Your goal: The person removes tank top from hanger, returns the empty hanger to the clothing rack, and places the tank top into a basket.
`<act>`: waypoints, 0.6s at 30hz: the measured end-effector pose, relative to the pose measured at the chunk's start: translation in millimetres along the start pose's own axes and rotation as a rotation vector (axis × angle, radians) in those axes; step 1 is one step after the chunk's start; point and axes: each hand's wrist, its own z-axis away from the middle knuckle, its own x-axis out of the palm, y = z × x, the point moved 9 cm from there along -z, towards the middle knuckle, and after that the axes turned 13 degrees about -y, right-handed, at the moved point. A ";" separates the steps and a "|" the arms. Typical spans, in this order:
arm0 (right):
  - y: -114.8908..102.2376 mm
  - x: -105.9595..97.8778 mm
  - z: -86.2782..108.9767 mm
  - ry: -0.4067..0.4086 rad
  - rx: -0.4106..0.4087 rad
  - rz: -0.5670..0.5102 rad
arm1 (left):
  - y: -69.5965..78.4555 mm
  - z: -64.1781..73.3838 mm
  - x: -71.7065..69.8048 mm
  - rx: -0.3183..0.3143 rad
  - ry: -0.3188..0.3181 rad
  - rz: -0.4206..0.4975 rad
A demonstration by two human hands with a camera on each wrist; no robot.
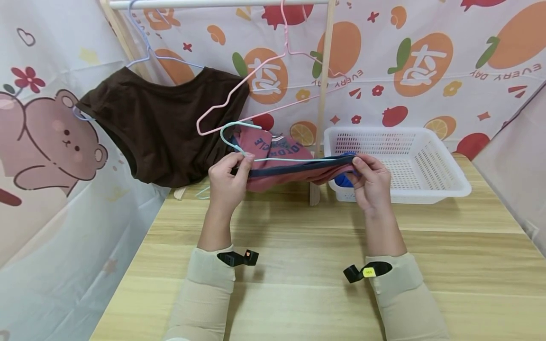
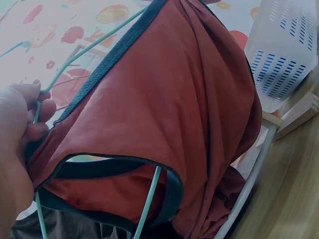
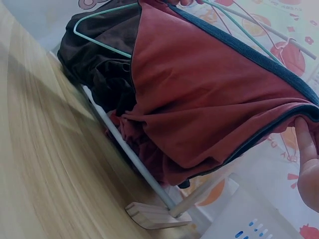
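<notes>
Left hand [image 1: 223, 183] and right hand [image 1: 372, 183] pinch red garment [image 2: 144, 94]
My left also pinches mint hanger [image 2: 148, 200]; I'd stretch gently, evenly.

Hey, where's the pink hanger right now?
In the head view, the pink hanger hangs at upper middle from the rack's bar, right of the blue hanger with the brown top and above the reddish garment.

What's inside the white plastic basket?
In the white basket, something blue, probably cloth, shows at the left. The red sleeveless top and right hand cover part of it, hiding its full shape.
</notes>
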 end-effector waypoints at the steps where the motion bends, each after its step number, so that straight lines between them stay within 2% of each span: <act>1: 1.4 0.1 0.0 -0.001 0.008 -0.002 | -0.1 0.0 -0.4 -0.002 0.006 0.002; 9: 13.4 0.4 -0.2 -0.010 0.059 -0.108 | -0.6 1.0 -2.9 -0.022 0.038 -0.001; 18: 24.1 3.3 1.3 0.020 0.073 -0.232 | -2.4 1.8 -6.2 -0.039 0.092 0.016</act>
